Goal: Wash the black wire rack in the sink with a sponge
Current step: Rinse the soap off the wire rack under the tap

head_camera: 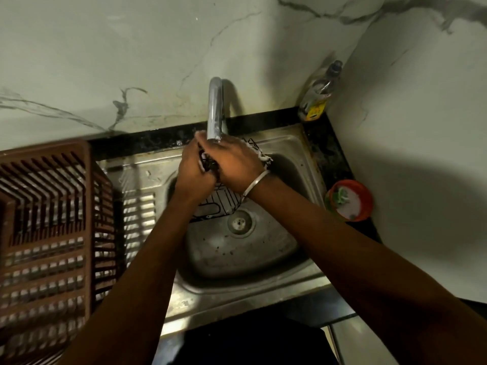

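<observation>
Black wire rack: stands tilted in the sink, lower corner down in the basin near the drain, upper edge raised to just under the faucet spout. White lather clings to the wires at the upper right. Judgement: it is propped this way so the basin carries the weight and the soaped end sits where water falls. Whether water is running cannot be told.

Left grip: fingers curled round the upper left wires, clamped on the rack. It looks to act as the steadying hold.

Right grip: laid over the top of the frame, back of the hand to the camera, metal bangle at the wrist. Fingers and palm are hidden, so I cannot tell whether it is closed on wire or on a sponge. No sponge shows plainly, only foam between the two hands.

Rack relative to the hands: both hold the upper end, close together. Most of the rack hangs below and toward the camera, and one foamy corner juts out to the right past the right wrist.

Around: brown slatted dish basket on the drainboard to the left. A bottle stands in the back corner of the dark counter. An orange tub of pale soap with a green scrubber in it sits to the right, near the wash.
</observation>
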